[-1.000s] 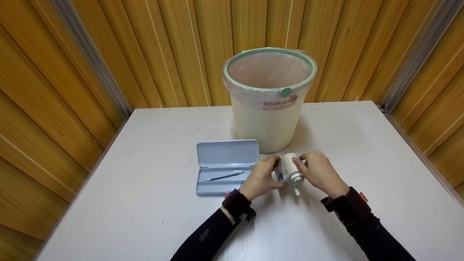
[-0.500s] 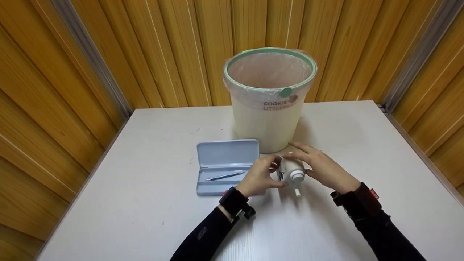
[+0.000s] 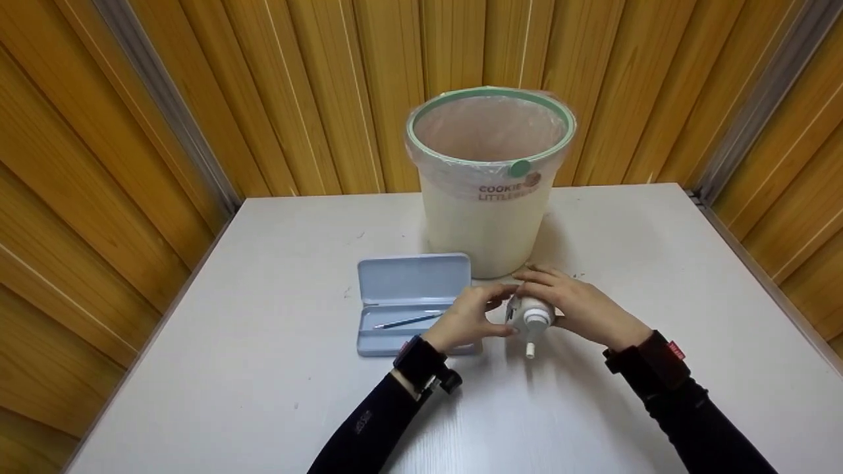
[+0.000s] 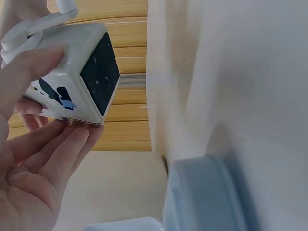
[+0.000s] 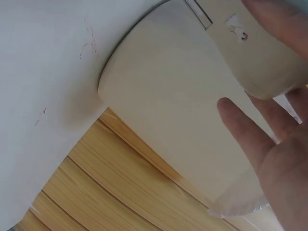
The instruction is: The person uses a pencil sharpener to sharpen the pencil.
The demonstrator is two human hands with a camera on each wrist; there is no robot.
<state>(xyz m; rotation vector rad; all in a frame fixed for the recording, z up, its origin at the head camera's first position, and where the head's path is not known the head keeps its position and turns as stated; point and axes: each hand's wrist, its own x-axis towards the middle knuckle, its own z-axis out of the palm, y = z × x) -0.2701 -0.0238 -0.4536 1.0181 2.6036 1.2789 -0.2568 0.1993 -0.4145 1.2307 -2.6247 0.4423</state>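
Observation:
A small white hand-crank pencil sharpener (image 3: 527,313) is held between both hands above the table, its crank end facing me and the knob pointing down. My left hand (image 3: 465,317) pinches it from the left, thumb on one side and fingers on the other. In the left wrist view its dark base (image 4: 100,70) and a cartoon print show. My right hand (image 3: 579,307) holds it from the right, fingers reaching over its far side. One finger (image 5: 240,130) stretches out apart from the sharpener in the right wrist view.
Just left of the hands lies an open light-blue pencil case (image 3: 415,279) with a blue pencil (image 3: 407,320) in it. Behind stands a cream bin (image 3: 484,227) with a green rim and clear liner. Wood-patterned panels (image 3: 316,99) border the white table (image 3: 263,342).
My right hand loosened from the sharpener, spread its fingers, then came back around it. The sharpener has turned slightly, its crank knob shifting a little left. My left hand keeps its pinch.

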